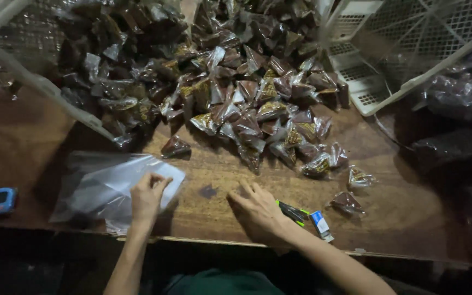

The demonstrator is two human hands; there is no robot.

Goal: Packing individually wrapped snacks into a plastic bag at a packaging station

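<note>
Pinching the top sheet of a stack of clear plastic bags [113,188] at the table's near edge, the left hand [147,198] seems to peel one free; the right hand [258,210] rests flat and empty on the wooden table [214,169], below a heap of small wrapped packets [236,93].

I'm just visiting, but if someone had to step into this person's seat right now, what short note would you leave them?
Left hand: fingers pinching the edge of a clear plastic bag lying flat on the wooden table.
Right hand: palm down on the table, holding nothing, beside a pen and a small lighter.
Heap of small wrapped packets lies ahead, spilling from a white basket.
Done: bag laid out. Left: the bag shows no packets inside.
</note>
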